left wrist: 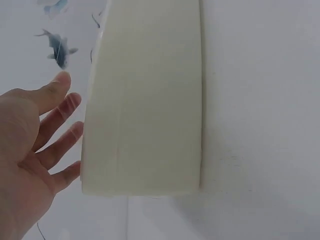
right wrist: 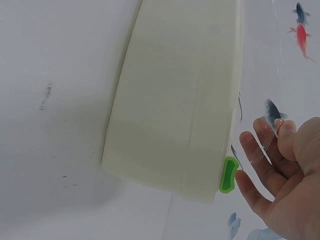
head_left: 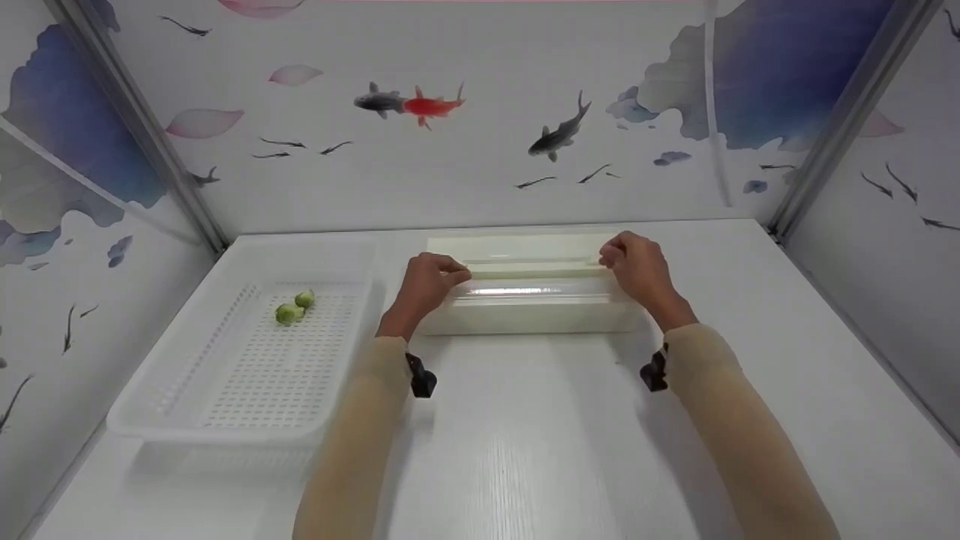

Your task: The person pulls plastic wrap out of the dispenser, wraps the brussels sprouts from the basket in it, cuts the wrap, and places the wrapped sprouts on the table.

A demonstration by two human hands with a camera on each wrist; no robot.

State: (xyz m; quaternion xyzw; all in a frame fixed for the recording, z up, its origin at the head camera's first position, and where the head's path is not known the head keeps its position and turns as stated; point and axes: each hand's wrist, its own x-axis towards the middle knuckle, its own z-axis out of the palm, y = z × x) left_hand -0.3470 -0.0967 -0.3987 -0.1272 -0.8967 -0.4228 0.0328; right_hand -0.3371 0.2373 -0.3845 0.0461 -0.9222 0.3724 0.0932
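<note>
A long cream cling film dispenser (head_left: 525, 319) lies crosswise on the table, with clear cling film (head_left: 517, 287) shining along its top. At its left end my left hand (head_left: 427, 285) pinches the film's edge between thumb and forefinger. My right hand (head_left: 639, 270) pinches the film at the other end, thumb against forefinger; thin creases of film show at these fingertips in the right wrist view. The other fingers of both hands are spread loosely beside the dispenser. A green slider (right wrist: 229, 175) sits at the dispenser's right end, close to my right little finger.
To the left stands a white perforated basket (head_left: 225, 431) with two small green Brussels sprouts (head_left: 290, 312) in it. The white table (head_left: 525, 450) is bounded by printed panels (head_left: 480, 165) at the back and sides, joined by metal posts (head_left: 847, 112).
</note>
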